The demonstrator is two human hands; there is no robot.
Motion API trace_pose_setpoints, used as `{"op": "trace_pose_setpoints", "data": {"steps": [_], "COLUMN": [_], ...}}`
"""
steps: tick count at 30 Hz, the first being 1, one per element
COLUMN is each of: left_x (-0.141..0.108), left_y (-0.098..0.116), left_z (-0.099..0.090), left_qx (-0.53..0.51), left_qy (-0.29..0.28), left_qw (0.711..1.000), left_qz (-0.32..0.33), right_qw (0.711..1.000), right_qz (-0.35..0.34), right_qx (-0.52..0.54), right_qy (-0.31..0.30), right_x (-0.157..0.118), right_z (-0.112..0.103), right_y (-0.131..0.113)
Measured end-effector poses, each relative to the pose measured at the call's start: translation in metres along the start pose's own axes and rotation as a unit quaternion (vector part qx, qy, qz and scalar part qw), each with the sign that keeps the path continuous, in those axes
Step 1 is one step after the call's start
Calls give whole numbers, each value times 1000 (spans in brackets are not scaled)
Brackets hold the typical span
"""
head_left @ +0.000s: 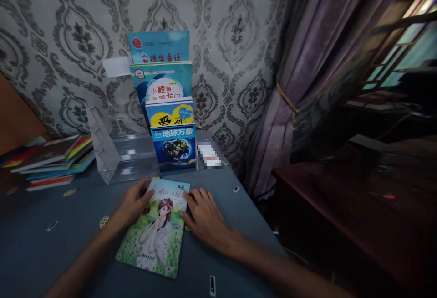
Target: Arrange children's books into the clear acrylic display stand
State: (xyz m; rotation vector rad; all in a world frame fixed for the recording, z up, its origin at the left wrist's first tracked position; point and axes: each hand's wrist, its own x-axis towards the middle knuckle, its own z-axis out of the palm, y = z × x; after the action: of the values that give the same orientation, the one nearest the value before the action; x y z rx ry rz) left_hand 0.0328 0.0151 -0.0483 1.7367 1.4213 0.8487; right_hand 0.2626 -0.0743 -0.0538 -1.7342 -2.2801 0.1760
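Note:
A paperback book (pixel 159 229) with a drawn figure in a green meadow on its cover lies face up, slightly turned, low over or on the grey table. My left hand (pixel 136 200) grips its upper left edge, thumb on the cover and the other fingers partly hidden at the side. On the opposite edge, my right hand (pixel 206 218) holds the book with thumb and forefinger, its other fingers stretched out beside it. Behind the book stands a clear stepped rack (pixel 128 156), its right side filled with upright books, a blue globe book (pixel 174 150) in front.
A stack of books (pixel 58 156) lies left of the rack. A blurred-out white item (pixel 210 154) is right of it. The grey table (pixel 78 243) ends at a slanting right edge. Beyond are a tied purple curtain (pixel 276 120) and a dark red piece of furniture (pixel 327 197).

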Motion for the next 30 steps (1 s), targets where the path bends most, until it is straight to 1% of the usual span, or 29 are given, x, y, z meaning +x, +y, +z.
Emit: {"op": "trace_pose_setpoints", "data": {"steps": [2, 4, 5, 6, 7, 10, 11, 13, 15, 16, 18, 20, 21, 22, 23, 24, 25, 27, 29, 30], "left_x": [6, 8, 7, 6, 4, -4, -7, -11, -13, -13, -13, -12, -11, -10, -8, -5, -2, 6, 15, 20], "left_y": [-1, -1, 0, 1, 2, 7, 9, 14, 20, 23, 29, 35, 38, 42, 47, 52, 58, 74, 93, 102], "left_z": [-4, -9, -12, -15, -17, -20, -20, -21, -21, -22, -23, -23, -24, -24, -24, -24, -24, -27, -33, -36], "left_qx": [-99, -166, -189, -208, -225, -270, -281, -299, -313, -320, -329, -329, -326, -321, -316, -311, -305, -288, -259, -236], "left_qy": [5, 19, 14, -5, -35, -142, -160, -169, -161, -153, -137, -121, -113, -106, -96, -84, -68, -26, 28, 59], "left_qw": [994, 981, 973, 966, 959, 933, 927, 921, 922, 923, 927, 933, 936, 939, 943, 946, 950, 955, 952, 948], "left_qz": [-45, -99, -128, -153, -171, -190, -191, -185, -165, -150, -117, -88, -74, -62, -47, -27, -2, 68, 158, 203], "right_qw": [1000, 1000, 999, 999, 999, 998, 998, 994, 980, 964, 916, 857, 831, 812, 801, 798, 803, 833, 866, 876], "right_qz": [-2, -4, -6, -9, -14, -29, -30, -22, -2, 9, 33, 48, 52, 53, 50, 42, 30, -13, -64, -86], "right_qx": [0, 0, 1, 3, 6, 28, 42, 95, 191, 256, 397, 513, 553, 581, 596, 601, 595, 551, 483, 449], "right_qy": [9, 24, 31, 37, 42, 44, 41, 43, 60, 66, 50, 6, -14, -23, -21, -11, 9, 46, 117, 157], "right_x": [-1, -1, -1, -1, -1, -1, -1, -1, 0, 1, 4, 8, 12, 15, 20, 25, 31, 43, 56, 62], "right_z": [2, 5, 6, 7, 7, 8, 8, 9, 11, 12, 15, 15, 13, 9, 3, -5, -15, -41, -70, -84], "right_y": [1, 2, 3, 4, 5, 7, 8, 11, 15, 16, 17, 19, 19, 20, 21, 22, 24, 26, 29, 30]}}
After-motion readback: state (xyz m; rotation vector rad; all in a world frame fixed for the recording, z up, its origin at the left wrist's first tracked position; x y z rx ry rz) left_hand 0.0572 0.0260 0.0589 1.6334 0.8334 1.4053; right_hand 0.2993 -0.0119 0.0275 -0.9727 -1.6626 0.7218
